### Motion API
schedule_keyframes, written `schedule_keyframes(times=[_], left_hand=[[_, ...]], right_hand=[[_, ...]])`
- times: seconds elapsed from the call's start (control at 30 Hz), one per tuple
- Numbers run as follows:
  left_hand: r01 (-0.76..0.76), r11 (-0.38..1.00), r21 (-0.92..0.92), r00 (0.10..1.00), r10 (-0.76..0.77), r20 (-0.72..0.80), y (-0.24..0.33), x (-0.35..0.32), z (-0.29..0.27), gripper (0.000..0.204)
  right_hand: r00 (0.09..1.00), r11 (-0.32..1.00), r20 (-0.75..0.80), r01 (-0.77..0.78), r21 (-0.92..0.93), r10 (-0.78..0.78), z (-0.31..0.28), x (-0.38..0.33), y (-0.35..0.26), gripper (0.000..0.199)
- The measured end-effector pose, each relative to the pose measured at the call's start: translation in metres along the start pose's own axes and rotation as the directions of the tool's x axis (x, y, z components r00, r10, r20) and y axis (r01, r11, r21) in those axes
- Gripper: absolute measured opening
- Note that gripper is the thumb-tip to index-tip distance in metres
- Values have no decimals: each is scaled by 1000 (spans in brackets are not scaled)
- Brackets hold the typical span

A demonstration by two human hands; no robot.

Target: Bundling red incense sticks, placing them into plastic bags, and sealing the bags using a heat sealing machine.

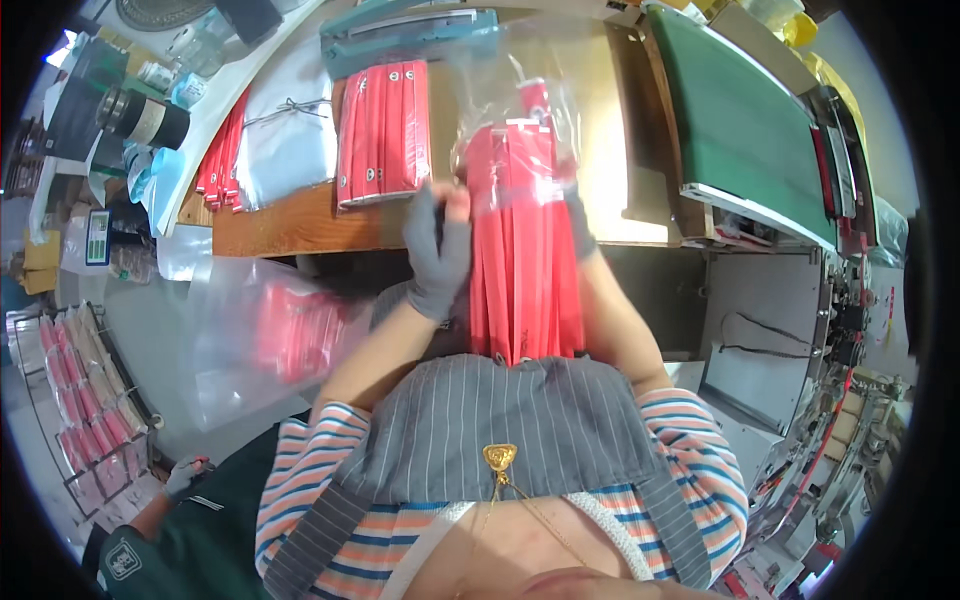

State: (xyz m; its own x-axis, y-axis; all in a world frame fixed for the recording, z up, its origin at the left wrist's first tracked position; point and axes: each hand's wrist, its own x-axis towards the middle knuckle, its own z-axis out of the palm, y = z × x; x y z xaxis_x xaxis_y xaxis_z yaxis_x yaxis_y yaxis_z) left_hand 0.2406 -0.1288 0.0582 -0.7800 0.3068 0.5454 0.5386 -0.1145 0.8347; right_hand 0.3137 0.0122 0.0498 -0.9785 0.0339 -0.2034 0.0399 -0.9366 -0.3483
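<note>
A bundle of long, flat red packets (520, 270) stretches from my chest over the table edge. Its far end sits inside a clear plastic bag (515, 160), whose mouth lies part way down the bundle. My left hand (438, 245), in a grey fingerless glove, is at the left side of the bag mouth. Its fingers are bent and pinch the bag's edge, slightly blurred. My right hand (580, 222), gloved the same way, is closed against the right side of the bundle; the bag and packets hide most of its fingers.
A filled bag of red packets (385, 130) lies left on the wooden table (290, 232), beside a tied stack of clear bags (285, 130). Behind is a teal tray (410, 40); at right, a green board (750, 130). Left below, a co-worker's gloved hand (187, 475) is near a packet rack (90, 400).
</note>
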Motion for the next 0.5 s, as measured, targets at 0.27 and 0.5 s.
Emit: schedule_keyframes(times=[0.27, 0.5], left_hand=[[307, 944, 120, 670, -304, 677, 23, -39, -22, 27], [-175, 929, 327, 895, 12, 445, 28, 146, 23, 18]], right_hand=[[944, -354, -193, -282, -891, -267, -53, -77, 9, 32], [434, -658, 691, 252, -710, -578, 73, -16, -95, 8]])
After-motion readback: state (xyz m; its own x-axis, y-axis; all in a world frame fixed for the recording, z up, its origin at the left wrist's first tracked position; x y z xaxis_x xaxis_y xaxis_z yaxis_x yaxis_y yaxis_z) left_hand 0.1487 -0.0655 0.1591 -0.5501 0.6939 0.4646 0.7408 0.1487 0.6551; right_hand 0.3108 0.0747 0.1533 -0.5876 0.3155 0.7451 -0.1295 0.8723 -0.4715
